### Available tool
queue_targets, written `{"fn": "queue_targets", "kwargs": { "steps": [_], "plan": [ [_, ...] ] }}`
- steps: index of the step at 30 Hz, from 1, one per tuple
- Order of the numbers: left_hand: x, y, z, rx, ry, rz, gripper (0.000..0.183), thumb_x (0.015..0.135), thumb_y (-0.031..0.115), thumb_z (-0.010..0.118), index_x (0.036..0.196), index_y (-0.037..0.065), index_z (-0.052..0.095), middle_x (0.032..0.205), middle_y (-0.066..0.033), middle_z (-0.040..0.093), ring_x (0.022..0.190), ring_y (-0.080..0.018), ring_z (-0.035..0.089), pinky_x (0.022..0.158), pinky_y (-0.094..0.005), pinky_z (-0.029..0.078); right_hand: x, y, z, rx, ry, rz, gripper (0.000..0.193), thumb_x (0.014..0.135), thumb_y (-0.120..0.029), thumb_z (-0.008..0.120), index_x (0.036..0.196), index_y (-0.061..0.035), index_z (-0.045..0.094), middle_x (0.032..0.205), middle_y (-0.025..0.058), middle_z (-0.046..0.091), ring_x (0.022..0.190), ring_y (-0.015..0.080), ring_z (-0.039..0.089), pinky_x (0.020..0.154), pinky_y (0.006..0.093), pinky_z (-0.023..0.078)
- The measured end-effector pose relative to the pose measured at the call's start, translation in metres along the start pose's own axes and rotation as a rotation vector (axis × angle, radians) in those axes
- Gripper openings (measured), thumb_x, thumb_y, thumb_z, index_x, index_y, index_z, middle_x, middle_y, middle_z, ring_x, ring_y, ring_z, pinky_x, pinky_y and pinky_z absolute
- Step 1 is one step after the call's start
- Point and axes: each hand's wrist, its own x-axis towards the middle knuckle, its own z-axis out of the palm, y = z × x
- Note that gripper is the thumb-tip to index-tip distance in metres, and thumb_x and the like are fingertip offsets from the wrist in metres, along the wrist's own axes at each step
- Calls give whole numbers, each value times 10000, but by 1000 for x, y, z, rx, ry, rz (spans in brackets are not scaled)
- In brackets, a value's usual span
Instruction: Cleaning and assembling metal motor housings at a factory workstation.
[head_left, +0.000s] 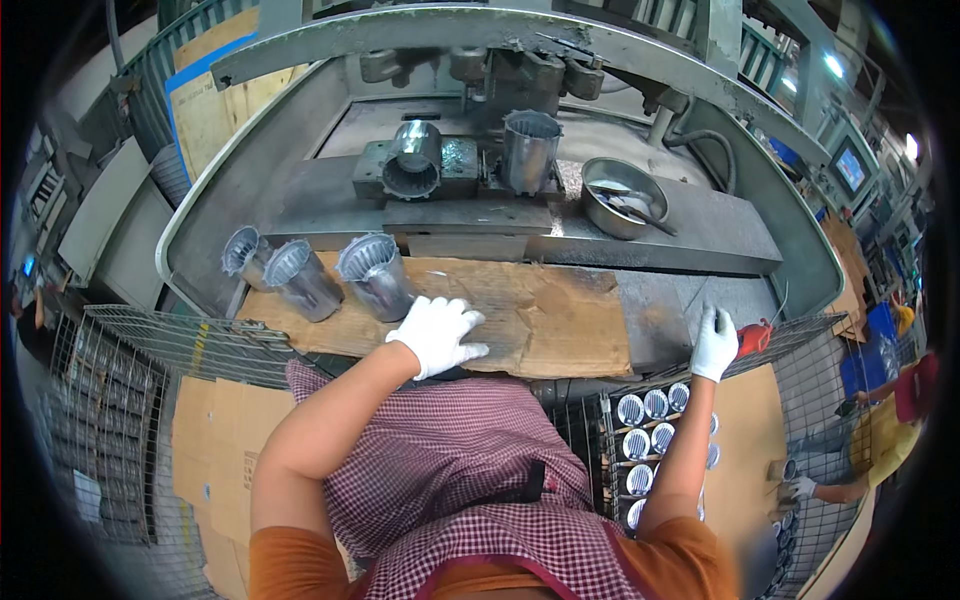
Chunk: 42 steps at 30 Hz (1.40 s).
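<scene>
My left hand (437, 335), in a white glove, lies palm down with fingers spread over the near edge of a brown cardboard sheet (540, 310). Just beyond it stands a ribbed grey metal cylinder (377, 278), tilted slightly, its toothed rim up. Two similar cylinders (302, 280) (246, 255) stand to its left. My right hand (714, 345), also white-gloved, is raised at the right of the work ledge, fingers pointing up and slightly apart, with nothing visible in them. Close beside it is a red object (755, 338) whose kind I cannot make out.
Inside the machine, one metal cylinder (412, 165) lies in a fixture and another (530, 150) stands upright. A steel bowl (625, 198) with tools sits to their right. Below my right arm, a wire cage holds several round metal parts (637, 443). A co-worker (885, 430) is at far right.
</scene>
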Motion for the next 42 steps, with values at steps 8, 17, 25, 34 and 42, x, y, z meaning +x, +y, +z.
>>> {"fn": "queue_targets", "kwargs": {
  "steps": [8,17,25,34,42],
  "plan": [
    [3,2,-6,22,-92,-32,572,909,566,475,1247,121,595,1157,-117,595,1107,-290,545,933,-419,405,0,-1,1,60,8,-16,267,897,-253,657,945,9,671,813,153,684,706,206,641,702,321,497],
    [-3,1,-2,39,-127,6,566,912,559,469,1232,111,599,1152,-119,593,1108,-290,544,937,-424,398,-2,-19,-3,6,14,-57,237,868,-240,682,982,-33,680,859,145,680,752,242,640,720,347,493],
    [-4,2,-7,-18,69,41,523,916,517,486,1224,111,606,1140,-104,604,1056,-269,578,885,-402,422,-24,-221,35,288,-301,-865,124,796,-158,709,865,-56,698,869,144,682,781,318,654,711,376,522],
    [-4,-4,-33,-129,436,105,409,906,438,547,1100,94,655,1070,-85,652,956,-267,620,807,-384,467,16,-366,178,82,-449,-895,435,849,-467,596,1060,-97,687,1062,194,665,944,381,639,822,426,510],
    [-15,-40,-78,-601,734,-272,367,888,366,615,1058,49,685,1052,-158,679,986,-318,645,888,-393,501,0,-339,122,130,-674,-721,426,858,-473,601,963,-72,703,941,180,678,891,356,648,788,430,507]
  ]
}}
